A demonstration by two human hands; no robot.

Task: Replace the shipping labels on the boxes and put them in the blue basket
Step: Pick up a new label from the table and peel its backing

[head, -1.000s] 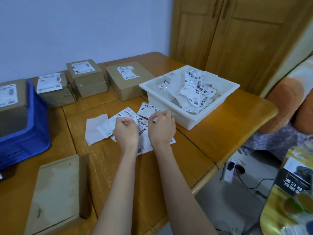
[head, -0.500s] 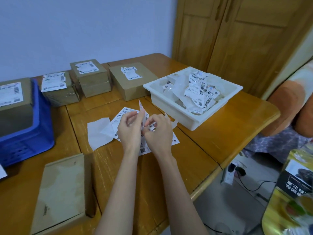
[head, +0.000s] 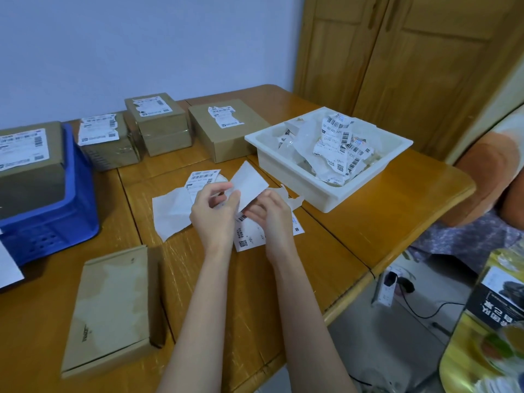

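Two bare forearms reach forward side by side; the left hand [head: 215, 211] and right hand [head: 272, 214] (fingers curled) pinch one white sheet [head: 249, 185].

Your left hand [head: 214, 215] and right hand [head: 270, 215] cover part of the label sheet [head: 249, 236] on the counter [head: 368, 211]. The frame's left edge crops the blue basket [head: 56, 222]; label print is too small to read.

Blue basket [head: 71, 194], brown boxes [head: 226, 134], white tray [head: 297, 171] (barcoded labels [head: 340, 137]), honey-toned table [head: 382, 211]
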